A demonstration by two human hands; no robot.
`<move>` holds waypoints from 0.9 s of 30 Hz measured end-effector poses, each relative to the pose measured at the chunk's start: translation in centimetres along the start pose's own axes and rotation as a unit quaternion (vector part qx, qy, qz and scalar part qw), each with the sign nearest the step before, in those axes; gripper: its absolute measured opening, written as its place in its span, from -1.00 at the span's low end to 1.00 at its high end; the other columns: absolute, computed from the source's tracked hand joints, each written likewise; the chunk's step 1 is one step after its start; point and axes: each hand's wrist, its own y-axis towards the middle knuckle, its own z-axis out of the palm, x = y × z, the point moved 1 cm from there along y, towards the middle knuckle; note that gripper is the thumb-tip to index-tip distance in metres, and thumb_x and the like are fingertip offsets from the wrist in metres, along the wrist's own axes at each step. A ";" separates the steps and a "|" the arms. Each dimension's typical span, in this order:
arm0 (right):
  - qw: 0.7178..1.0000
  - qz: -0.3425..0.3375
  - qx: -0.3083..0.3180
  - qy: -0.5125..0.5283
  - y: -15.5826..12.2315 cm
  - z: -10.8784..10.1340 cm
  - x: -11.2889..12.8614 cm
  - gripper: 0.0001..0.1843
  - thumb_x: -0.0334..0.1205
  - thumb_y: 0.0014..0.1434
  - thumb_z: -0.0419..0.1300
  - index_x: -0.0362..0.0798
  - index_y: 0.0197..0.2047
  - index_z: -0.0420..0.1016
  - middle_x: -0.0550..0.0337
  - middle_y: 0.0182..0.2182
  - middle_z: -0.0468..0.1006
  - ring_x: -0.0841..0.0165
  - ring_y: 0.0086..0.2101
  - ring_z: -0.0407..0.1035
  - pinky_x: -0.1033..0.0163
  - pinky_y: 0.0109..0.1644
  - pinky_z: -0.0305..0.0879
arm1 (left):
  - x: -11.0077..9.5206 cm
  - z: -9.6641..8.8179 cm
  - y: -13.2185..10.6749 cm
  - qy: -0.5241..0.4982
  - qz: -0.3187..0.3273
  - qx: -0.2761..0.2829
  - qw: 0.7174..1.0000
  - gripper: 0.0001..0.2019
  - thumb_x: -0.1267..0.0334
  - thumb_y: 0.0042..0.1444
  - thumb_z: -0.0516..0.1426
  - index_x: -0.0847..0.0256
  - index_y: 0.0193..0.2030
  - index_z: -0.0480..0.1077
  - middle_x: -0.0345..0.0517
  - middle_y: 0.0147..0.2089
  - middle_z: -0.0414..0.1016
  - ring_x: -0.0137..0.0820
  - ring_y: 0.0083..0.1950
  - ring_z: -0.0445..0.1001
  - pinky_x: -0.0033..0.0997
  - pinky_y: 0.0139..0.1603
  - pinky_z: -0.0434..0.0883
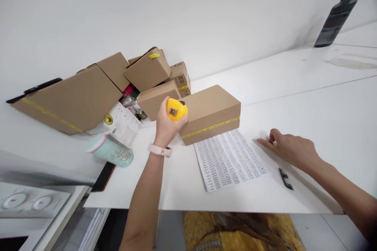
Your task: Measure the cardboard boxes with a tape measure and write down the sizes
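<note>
My left hand (pixel 167 125), with a pale pink band on the wrist, grips a yellow tape measure (pixel 176 110) in front of the near left end of a cardboard box (pixel 210 115). A yellow measuring strip (pixel 212 127) runs along that box's front side. In front of the box lies a printed sheet (pixel 229 160) with rows of small text. On the right, my right hand (pixel 291 148) is low over the white table, fingers closed around a small dark thing that is mostly hidden. Just below that hand lies a small black piece (pixel 285 179) with short prongs.
Several cardboard boxes (pixel 147 68) are piled at the back left, beside a large tilted carton (pixel 73 98). A mint tumbler (pixel 113 153) lies on its side near a dark flat object (pixel 103 177). At the far right stands a dark bottle (pixel 335 19).
</note>
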 end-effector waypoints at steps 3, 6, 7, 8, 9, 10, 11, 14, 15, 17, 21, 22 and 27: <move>0.999 -0.050 0.013 -0.016 -1.2 1.0 -0.1 -0.68 0.15 0.27 0.01 0.08 -0.32 0.27 0.05 -0.48 0.57 0.11 -0.50 0.40 0.12 -0.47 0.11 | 0.5 3.2 2.6 0.148 -0.006 0.047 0.988 -0.21 0.28 -0.24 0.42 0.27 0.22 0.34 0.24 0.18 0.49 0.16 0.27 0.38 0.23 0.46 -0.17; 0.996 -0.079 0.028 0.021 -1.4 0.9 -0.3 -0.78 -0.11 0.26 -0.01 0.05 -0.16 0.41 0.04 -0.38 0.63 0.13 -0.44 0.45 0.14 -0.44 0.15 | 1.6 5.2 4.0 0.249 -0.029 0.114 0.961 -0.26 0.20 -0.12 0.35 0.31 0.25 0.31 0.32 0.20 0.48 0.22 0.29 0.36 0.34 0.43 -0.17; 0.995 -0.083 0.034 0.051 -1.6 0.6 -0.5 -0.73 -0.13 0.25 -0.01 0.04 -0.10 0.45 0.04 -0.39 0.63 0.12 -0.42 0.47 0.13 -0.41 0.20 | 1.9 5.5 4.1 0.264 -0.034 0.126 0.956 -0.28 0.19 -0.08 0.33 0.31 0.26 0.29 0.32 0.23 0.45 0.22 0.32 0.33 0.36 0.42 -0.16; 0.990 -0.088 0.041 0.101 -1.7 0.2 -0.7 -0.68 -0.12 0.25 0.00 0.02 -0.05 0.48 0.04 -0.39 0.64 0.12 -0.40 0.49 0.12 -0.37 0.25 | 2.0 5.7 3.9 0.275 -0.028 0.127 0.953 -0.28 0.19 -0.05 0.30 0.29 0.28 0.27 0.31 0.28 0.41 0.21 0.36 0.27 0.37 0.42 -0.17; 0.980 -0.094 0.048 0.170 -2.1 -0.3 -1.0 -0.64 -0.08 0.26 0.01 0.01 0.00 0.50 0.04 -0.38 0.66 0.11 -0.36 0.52 0.10 -0.31 0.32 | 1.9 5.8 3.4 0.283 -0.007 0.115 0.952 -0.29 0.20 -0.03 0.29 0.27 0.30 0.25 0.29 0.32 0.37 0.18 0.41 0.20 0.37 0.44 -0.20; 0.962 -0.095 0.055 0.250 -2.5 -0.9 -1.2 -0.61 -0.03 0.27 0.03 0.02 0.04 0.51 0.04 -0.35 0.68 0.10 -0.29 0.55 0.07 -0.23 0.38 | 1.7 5.9 2.5 0.287 0.029 0.090 0.953 -0.30 0.21 -0.01 0.27 0.25 0.31 0.23 0.25 0.35 0.34 0.14 0.45 0.14 0.35 0.45 -0.24; 0.938 -0.092 0.062 0.330 -3.1 -1.4 -1.5 -0.59 0.02 0.29 0.04 0.03 0.06 0.51 0.05 -0.30 0.70 0.09 -0.21 0.57 0.05 -0.14 0.41 | 1.3 6.1 1.3 0.284 0.074 0.061 0.954 -0.34 0.23 0.03 0.24 0.22 0.30 0.23 0.21 0.34 0.34 0.08 0.46 0.14 0.31 0.47 -0.25; 0.868 -0.052 0.058 0.490 -5.2 -2.4 -2.0 -0.56 0.14 0.26 0.15 0.10 0.07 0.52 0.05 -0.12 0.70 0.06 -0.01 0.54 0.00 0.04 0.42 | 0.3 7.7 -3.5 0.196 0.183 0.037 0.963 -0.64 0.26 0.19 0.11 0.15 0.14 0.34 0.04 0.10 0.54 -0.16 0.24 0.43 0.09 0.48 0.02; 0.856 -0.034 0.054 0.514 -6.0 -2.5 -2.1 -0.56 0.16 0.22 0.21 0.11 0.05 0.52 0.04 -0.11 0.70 0.04 -0.01 0.54 0.00 0.02 0.43 | 0.1 8.6 -5.2 0.152 0.185 0.086 0.967 -0.74 0.25 0.22 0.09 0.12 0.05 0.37 -0.02 0.01 0.58 -0.21 0.15 0.50 0.02 0.43 0.17; 0.841 0.002 0.024 0.541 -7.3 -2.1 -2.0 -0.55 0.17 0.10 0.34 0.11 -0.04 0.49 0.05 -0.18 0.71 0.06 -0.10 0.57 0.05 -0.12 0.46 | 0.2 10.8 -8.2 0.101 0.140 0.225 0.959 -0.80 0.27 0.22 0.09 0.13 -0.03 0.39 -0.01 0.03 0.58 -0.24 0.17 0.50 -0.10 0.32 0.35; 0.860 0.046 -0.072 0.504 -9.0 -0.6 -1.6 -0.64 0.17 0.13 0.32 0.06 -0.29 0.43 0.18 -0.50 0.58 0.24 -0.39 0.47 0.14 -0.24 0.38 | 1.5 15.1 -11.4 0.133 0.089 0.471 0.867 -0.31 0.10 0.04 0.27 0.28 0.29 0.22 0.24 0.51 0.04 -0.03 0.57 -0.18 0.09 0.51 0.00; 0.865 0.045 -0.084 0.493 -9.3 -0.1 -1.5 -0.62 0.19 0.20 0.24 0.04 -0.35 0.43 0.19 -0.56 0.51 0.27 -0.43 0.43 0.14 -0.24 0.37 | 1.9 15.9 -11.7 0.142 0.086 0.509 0.844 -0.16 0.02 0.01 0.29 0.30 0.37 0.11 0.25 0.55 -0.12 -0.03 0.58 -0.34 0.12 0.53 -0.11; 0.864 0.007 -0.026 0.503 -9.9 1.1 -0.7 -0.46 0.25 0.34 -0.04 0.01 -0.27 0.53 0.13 -0.48 0.47 0.24 -0.38 0.41 0.16 -0.27 0.36 | 3.2 17.5 -12.2 0.156 0.071 0.574 0.801 0.03 -0.12 0.01 0.26 0.35 0.48 -0.10 0.22 0.58 -0.33 -0.10 0.58 -0.50 0.08 0.54 -0.34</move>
